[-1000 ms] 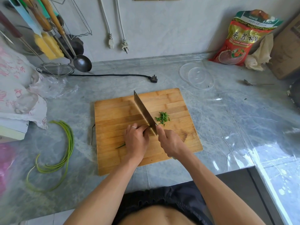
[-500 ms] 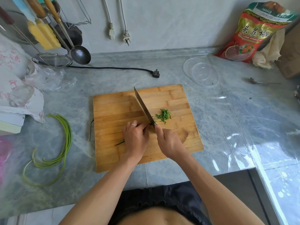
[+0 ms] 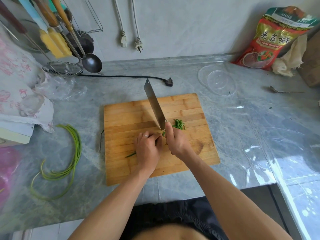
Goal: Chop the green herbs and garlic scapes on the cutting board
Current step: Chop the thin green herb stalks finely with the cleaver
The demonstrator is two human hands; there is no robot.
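A bamboo cutting board (image 3: 190, 108) lies on the grey marble counter. My right hand (image 3: 176, 142) grips a steel cleaver (image 3: 154, 103), its blade tilted up with the tip pointing away over the board. My left hand (image 3: 148, 148), a ring on one finger, presses a thin bundle of green herbs (image 3: 131, 154) flat on the board; only the stem end shows left of the hand. A small pile of chopped greens (image 3: 179, 124) sits just right of the blade. A bunch of long curved garlic scapes (image 3: 72, 153) lies on the counter left of the board.
Ladles, a strainer (image 3: 65, 68) and utensils hang at the back left. A black plug and cord (image 3: 168, 82) lie behind the board. Clear plastic lids (image 3: 217, 80), a spoon (image 3: 280, 90) and a red food bag (image 3: 271, 40) are at the back right. A floral cloth (image 3: 19, 90) covers something at left.
The cleaver's blade has lifted higher off the board, tip raised. Both hands stay at the same spot on the board; the camera view has shifted slightly.
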